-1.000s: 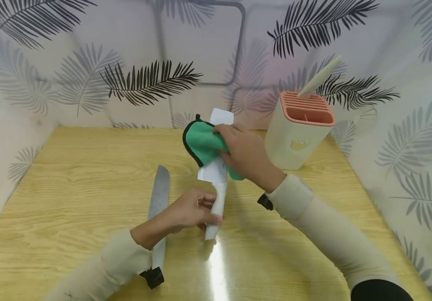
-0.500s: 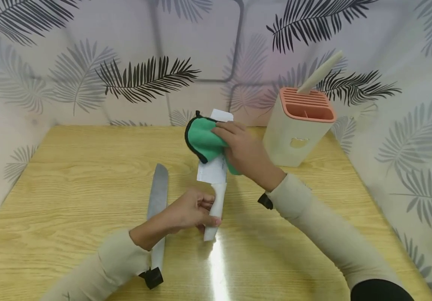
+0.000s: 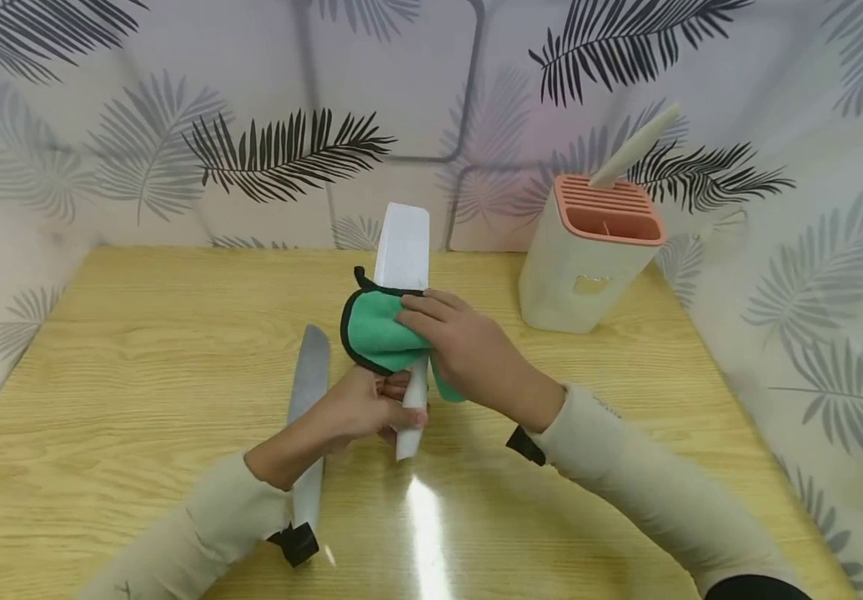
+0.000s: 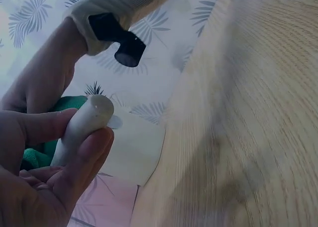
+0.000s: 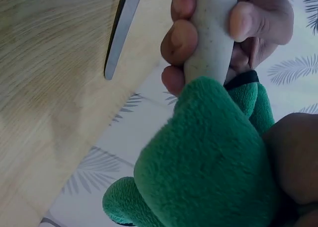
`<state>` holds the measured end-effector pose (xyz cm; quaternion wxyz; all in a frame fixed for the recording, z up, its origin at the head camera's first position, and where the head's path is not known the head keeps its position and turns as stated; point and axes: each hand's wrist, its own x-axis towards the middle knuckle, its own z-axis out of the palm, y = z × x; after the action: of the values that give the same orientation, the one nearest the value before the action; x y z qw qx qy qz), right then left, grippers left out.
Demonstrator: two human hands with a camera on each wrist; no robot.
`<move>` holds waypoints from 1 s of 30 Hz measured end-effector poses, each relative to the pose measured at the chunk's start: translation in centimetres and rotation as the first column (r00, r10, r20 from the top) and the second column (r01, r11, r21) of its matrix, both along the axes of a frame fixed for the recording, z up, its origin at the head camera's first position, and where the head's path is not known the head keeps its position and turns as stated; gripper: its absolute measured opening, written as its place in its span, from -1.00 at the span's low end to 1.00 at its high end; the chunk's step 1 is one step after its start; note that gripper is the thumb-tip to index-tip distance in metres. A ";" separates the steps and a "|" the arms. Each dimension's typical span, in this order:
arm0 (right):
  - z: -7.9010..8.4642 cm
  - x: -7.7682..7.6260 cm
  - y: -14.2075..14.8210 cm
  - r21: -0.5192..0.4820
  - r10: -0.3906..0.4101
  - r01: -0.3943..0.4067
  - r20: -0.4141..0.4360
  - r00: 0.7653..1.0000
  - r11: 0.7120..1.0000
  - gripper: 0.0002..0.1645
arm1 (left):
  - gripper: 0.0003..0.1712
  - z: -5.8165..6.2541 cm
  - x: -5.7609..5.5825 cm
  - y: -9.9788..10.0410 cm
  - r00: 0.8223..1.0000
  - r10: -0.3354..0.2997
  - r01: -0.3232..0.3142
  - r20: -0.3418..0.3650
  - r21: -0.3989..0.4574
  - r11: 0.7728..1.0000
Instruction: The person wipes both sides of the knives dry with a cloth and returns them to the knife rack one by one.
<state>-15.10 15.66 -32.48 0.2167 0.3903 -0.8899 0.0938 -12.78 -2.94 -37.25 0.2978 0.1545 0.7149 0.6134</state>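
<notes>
My left hand (image 3: 359,406) grips the pale handle of a cleaver (image 3: 404,242), its broad blade pointing up and away above the table. In the left wrist view, thumb and fingers close round the handle's butt (image 4: 82,125). With my right hand (image 3: 479,354) I hold a green cloth (image 3: 380,332) with black edging, folded over the lower blade by the handle. The cloth (image 5: 203,160) hides that part of the blade in the right wrist view. Beside my left forearm a second knife (image 3: 313,367) lies on the table, its middle hidden under the wrist.
A cream knife block (image 3: 574,283) with an orange slotted top stands at the back right, one pale handle (image 3: 637,146) sticking out of it. Leaf-patterned sheeting (image 3: 266,83) rises behind the wooden table (image 3: 161,350) and along its sides.
My right hand has slid the cloth down the blade from near its far end to the handle, uncovering the upper blade. The cleaver has shifted slightly left and up.
</notes>
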 end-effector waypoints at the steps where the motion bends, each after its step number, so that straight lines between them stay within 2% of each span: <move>1: 0.1 0.2 -0.1 0.007 -0.005 0.005 -0.020 1.000 1.000 -0.53 | -0.50 0.0 0.0 0.0 1.000 0.001 -0.001 -0.002 0.004 1.000; 4: 0.7 -0.4 0.0 0.003 -0.068 0.068 -0.069 0.995 0.998 -0.50 | -0.57 0.2 0.3 0.2 1.000 -0.023 0.023 -0.003 -0.005 1.000; 8: 1.8 -3.2 1.2 -0.050 -0.178 0.175 -0.052 0.983 0.983 -0.51 | -0.69 0.1 1.2 0.7 0.995 -0.096 0.096 0.011 -0.019 0.995; 10: 2.1 -4.4 2.1 -0.081 -0.203 0.200 -0.037 0.978 0.976 -0.52 | -0.72 0.1 1.7 0.9 0.992 -0.126 0.127 0.022 -0.020 0.992; 13: 2.0 -5.1 2.8 -0.103 -0.214 0.210 -0.029 0.976 0.972 -0.49 | -0.69 0.3 2.1 1.0 0.989 -0.145 0.145 0.030 -0.024 0.989; 17: 1.3 -3.5 2.2 -0.068 -0.196 0.194 -0.027 0.980 0.979 -0.48 | -0.68 0.6 1.9 0.8 0.991 -0.132 0.133 0.016 -0.026 0.991; 24: -0.2 1.4 0.5 -0.006 -0.090 0.090 0.014 0.996 0.996 -0.38 | -0.66 0.5 1.3 0.3 0.998 -0.055 0.055 0.041 0.006 0.998; 26: -0.4 2.6 0.4 -0.024 -0.060 0.061 0.029 0.998 0.998 -0.37 | -0.64 0.5 1.3 0.2 0.999 -0.030 0.030 0.030 0.005 1.000; 30: -0.9 4.2 0.9 -0.122 -0.025 0.032 0.058 0.998 0.992 -0.32 | -0.54 0.9 1.2 0.0 1.000 -0.025 0.025 0.000 0.011 1.000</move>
<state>-10.91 16.58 -33.37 0.2164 0.3607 -0.8936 0.1565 -11.58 -2.94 -36.35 0.3045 0.1651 0.7096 0.6135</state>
